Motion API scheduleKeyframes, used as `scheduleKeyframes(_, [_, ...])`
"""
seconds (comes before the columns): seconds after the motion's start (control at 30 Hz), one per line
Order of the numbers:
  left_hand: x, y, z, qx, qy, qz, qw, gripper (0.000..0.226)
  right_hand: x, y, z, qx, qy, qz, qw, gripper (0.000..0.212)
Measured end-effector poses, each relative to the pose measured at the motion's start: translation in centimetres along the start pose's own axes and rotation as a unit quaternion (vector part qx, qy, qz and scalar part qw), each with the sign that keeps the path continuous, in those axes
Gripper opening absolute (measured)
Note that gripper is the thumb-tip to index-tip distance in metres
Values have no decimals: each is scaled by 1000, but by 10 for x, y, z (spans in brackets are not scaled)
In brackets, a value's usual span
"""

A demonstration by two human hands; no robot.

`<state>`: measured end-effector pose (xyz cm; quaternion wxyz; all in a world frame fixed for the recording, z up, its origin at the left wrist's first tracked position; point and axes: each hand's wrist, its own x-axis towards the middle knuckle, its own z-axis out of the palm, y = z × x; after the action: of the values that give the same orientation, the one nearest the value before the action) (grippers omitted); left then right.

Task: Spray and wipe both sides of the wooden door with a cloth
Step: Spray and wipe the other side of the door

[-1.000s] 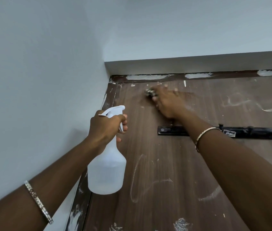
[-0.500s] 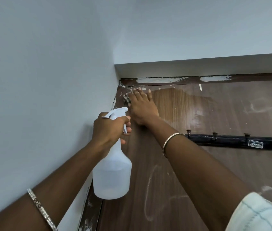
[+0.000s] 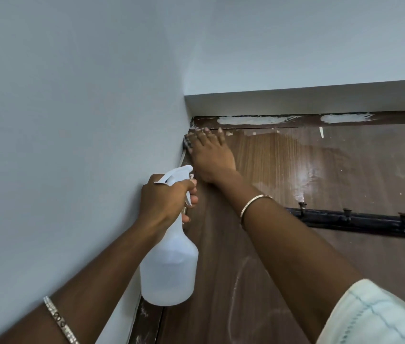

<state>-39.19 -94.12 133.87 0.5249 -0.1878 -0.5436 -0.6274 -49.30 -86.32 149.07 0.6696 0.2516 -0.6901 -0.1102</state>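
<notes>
Upper middle of the picture: right hand (image 3: 208,155) lies flat on the wooden door (image 3: 258,244), fingers straight and spread, tips in the top left corner where the door meets the door frame (image 3: 305,119) and the wall (image 3: 72,120). The cloth (image 3: 187,143) is almost wholly hidden under that hand; only a dark scrap shows at the finger edge, against the wall. It is pressed, not gripped. Centre of the picture: left hand (image 3: 166,199) curls round the neck and trigger of a white spray bottle (image 3: 169,266), which hangs upright just beside the door's left edge, nozzle close to the right wrist. There is a wet sheen on the wood to the right of the wiping hand; chalky white marks lower down and at far right look untouched. A black hook rail (image 3: 360,223) crosses the door at right, below the forearm. Judged risks: the cloth, held by palm pressure alone, could slide out or snag in the gap at the door frame; a stray squeeze of the trigger would wet the wrist or the wall rather than the door; a stroke down or to the right could catch forearm or cloth on the hooks. The white paint smears on the door frame may not lift with a wipe.
</notes>
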Motion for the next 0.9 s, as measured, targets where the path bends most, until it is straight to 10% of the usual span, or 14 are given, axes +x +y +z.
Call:
scheduleKeyframes(0.23, [3,-1,-3,4,5,21,1000,21,12,36,-17,-6,35,153,988,55])
scheduleKeyframes(0.47, [4,1,0,9,4,16,1000,15,-25,-1,-1,-1,-10,-31,999,56])
scheduleKeyframes(0.73, [2,0,1,18,-8,18,1000,15,-11,69,-27,-35,47,221,974,58])
scheduleKeyframes(0.9, [-4,1,3,7,-8,23,1000,9,-33,-1,-4,-26,8,-8,1000,61])
